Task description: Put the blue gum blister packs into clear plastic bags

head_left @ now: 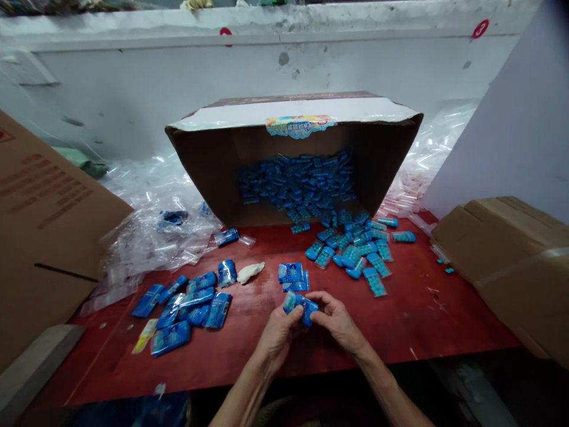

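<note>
Right of the hands sits a brown cardboard carton; well to their left, a printed cardboard box; beyond them, a pale wall (its red sticker reads 3).

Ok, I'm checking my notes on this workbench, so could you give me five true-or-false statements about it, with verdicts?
1. The left hand and right hand hold one blue packet over the red tabletop. True.
2. The right hand lies flat on the tabletop. False: its fingers are at the packet's right end.
3. The large cardboard box opens toward the person, with blue containers piled inside. True.
4. A row of green cups stands left of the hands. False: blue wrapped packets and a white scrap lie there.
5. A red sticker marked 3 is at upper right. True.
</note>
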A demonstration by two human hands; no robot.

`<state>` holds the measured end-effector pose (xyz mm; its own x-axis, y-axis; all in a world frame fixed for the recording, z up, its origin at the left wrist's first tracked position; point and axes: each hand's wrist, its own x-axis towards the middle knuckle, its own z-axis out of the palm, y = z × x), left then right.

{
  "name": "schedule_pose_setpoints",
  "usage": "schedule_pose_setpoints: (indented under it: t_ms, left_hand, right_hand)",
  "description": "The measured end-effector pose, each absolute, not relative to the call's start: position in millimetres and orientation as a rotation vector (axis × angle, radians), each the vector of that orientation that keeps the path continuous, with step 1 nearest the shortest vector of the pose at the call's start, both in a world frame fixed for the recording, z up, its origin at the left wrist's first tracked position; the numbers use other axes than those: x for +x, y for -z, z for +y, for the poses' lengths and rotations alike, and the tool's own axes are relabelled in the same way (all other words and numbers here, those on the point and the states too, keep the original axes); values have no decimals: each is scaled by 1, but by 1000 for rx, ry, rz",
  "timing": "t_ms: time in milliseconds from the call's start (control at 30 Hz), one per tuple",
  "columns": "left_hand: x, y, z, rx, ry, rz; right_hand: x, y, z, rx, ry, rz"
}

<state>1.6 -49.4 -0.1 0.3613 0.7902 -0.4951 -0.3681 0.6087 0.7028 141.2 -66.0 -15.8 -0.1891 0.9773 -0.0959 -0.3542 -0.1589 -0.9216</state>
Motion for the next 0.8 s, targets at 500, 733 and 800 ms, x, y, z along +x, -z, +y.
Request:
schedule_pose_setpoints:
  t_ms: [500,733,800]
  left_hand:
    - [-16,5,-51,445,-729,816]
    - [-18,6,-53,423,-732,795]
    - [-18,6,-53,447,-750,815]
  right_hand:
    - [138,9,-64,-866,-1703,-966]
    - [133,21,-61,-909,-1666,-1017]
    - [128,24,-63,-930,-1634,-1021]
